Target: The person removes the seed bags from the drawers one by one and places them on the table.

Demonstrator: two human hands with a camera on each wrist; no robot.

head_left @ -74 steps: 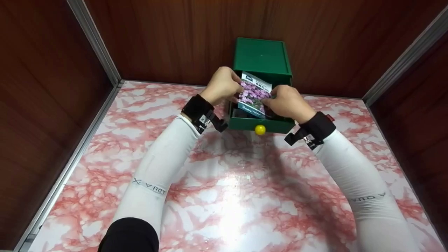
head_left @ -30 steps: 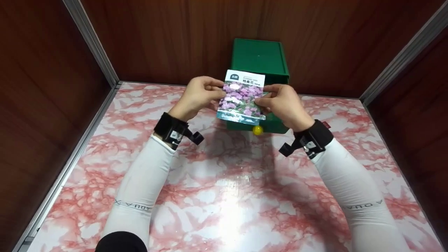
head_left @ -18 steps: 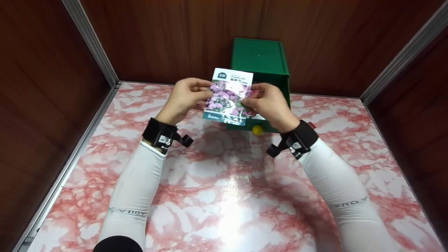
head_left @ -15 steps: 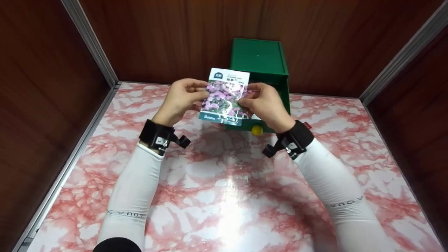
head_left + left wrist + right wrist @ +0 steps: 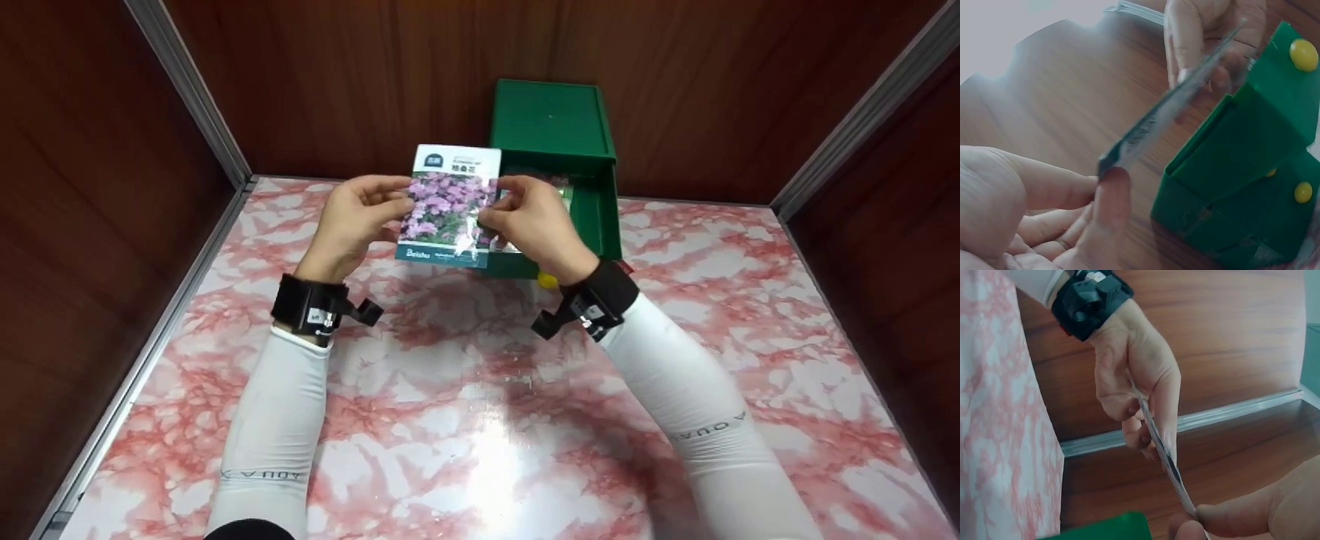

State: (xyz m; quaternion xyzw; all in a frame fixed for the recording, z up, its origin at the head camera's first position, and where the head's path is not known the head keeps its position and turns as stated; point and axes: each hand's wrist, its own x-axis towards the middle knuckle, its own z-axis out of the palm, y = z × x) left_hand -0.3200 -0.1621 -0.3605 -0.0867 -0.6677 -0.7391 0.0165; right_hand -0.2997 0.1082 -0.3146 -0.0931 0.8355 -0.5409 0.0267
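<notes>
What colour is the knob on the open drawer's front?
Yellow. The knob on the green drawer shows best in the left wrist view.

Seed packet (image 5: 448, 206) between both hands looks like glossy printed foil, green box (image 5: 555, 131) behind it's smooth matt plastic, tabletop (image 5: 480, 420) shiny marble-look.

Bright overhead light leaves a white glare patch on the glossy tabletop (image 5: 487, 457) at six o'clock. Soft shadows trail the arms. Both wrist views are blurred up close, washed pale at the corners.
</notes>
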